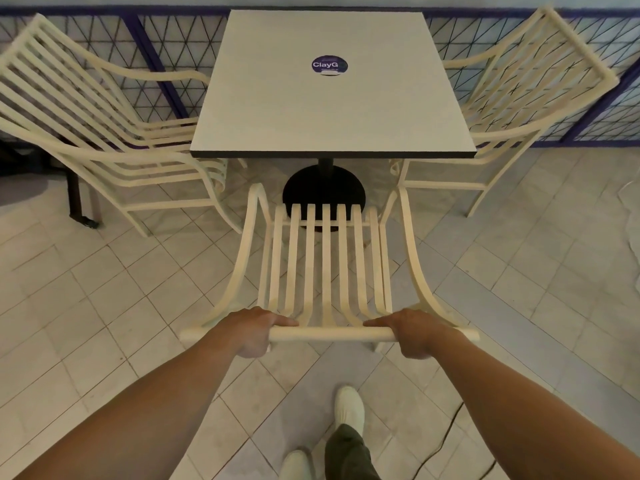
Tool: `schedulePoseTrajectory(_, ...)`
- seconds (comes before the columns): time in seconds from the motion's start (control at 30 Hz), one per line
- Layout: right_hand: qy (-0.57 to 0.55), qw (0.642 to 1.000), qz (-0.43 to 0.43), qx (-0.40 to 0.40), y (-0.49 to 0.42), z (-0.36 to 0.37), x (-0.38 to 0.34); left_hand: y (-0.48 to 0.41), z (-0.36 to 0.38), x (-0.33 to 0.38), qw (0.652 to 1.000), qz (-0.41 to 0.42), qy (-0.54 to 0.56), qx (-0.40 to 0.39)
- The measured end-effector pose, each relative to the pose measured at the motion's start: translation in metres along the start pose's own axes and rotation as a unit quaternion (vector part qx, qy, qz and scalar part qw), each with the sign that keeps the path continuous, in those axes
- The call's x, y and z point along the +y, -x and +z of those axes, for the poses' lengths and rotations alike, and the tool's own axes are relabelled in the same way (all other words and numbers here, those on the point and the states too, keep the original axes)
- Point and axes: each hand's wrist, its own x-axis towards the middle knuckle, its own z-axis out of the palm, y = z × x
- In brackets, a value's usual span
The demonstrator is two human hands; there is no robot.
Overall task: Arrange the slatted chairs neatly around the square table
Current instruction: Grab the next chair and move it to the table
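Note:
A square white table [332, 109] on a black pedestal base stands against the far railing. Directly in front of me is a cream slatted chair [325, 258], its seat facing the table's near edge. My left hand [252, 332] and my right hand [414, 336] both grip the top rail of that chair's back. A second cream slatted chair [93, 129] sits at the table's left side, its seat partly under the tabletop. A third cream slatted chair [512, 109] sits at the table's right side, also tucked partly under.
A purple railing with mesh [166, 64] runs behind the table. A dark furniture leg [78, 199] stands at the left behind the left chair. The floor is pale tile; a thin cable [446, 434] lies near my feet, and my white shoes [348, 407] are below.

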Motion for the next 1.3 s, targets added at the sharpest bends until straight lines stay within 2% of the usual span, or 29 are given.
schedulePoseTrajectory(0.63,-0.011,1.0,-0.012,0.008,-0.06,-0.047,0.032,-0.05,-0.053,-0.005,1.0,-0.012,0.015,0.007)
schedulePoseTrajectory(0.9,-0.065,0.997,-0.034,-0.036,-0.061,-0.056,0.038,-0.049,-0.065,-0.016,0.995,0.035,0.07,-0.057)
schedulePoseTrajectory(0.97,-0.086,0.995,-0.022,-0.044,-0.061,-0.061,0.04,-0.052,-0.064,-0.015,0.997,0.035,0.049,-0.054)
schedulePoseTrajectory(1.07,-0.035,0.999,-0.009,-0.03,-0.058,-0.061,0.042,-0.055,-0.058,-0.011,0.999,0.023,-0.001,-0.036)
schedulePoseTrajectory(1.3,-0.027,0.999,0.002,-0.021,-0.057,-0.05,0.039,-0.055,-0.051,-0.014,1.0,0.021,-0.008,-0.011)
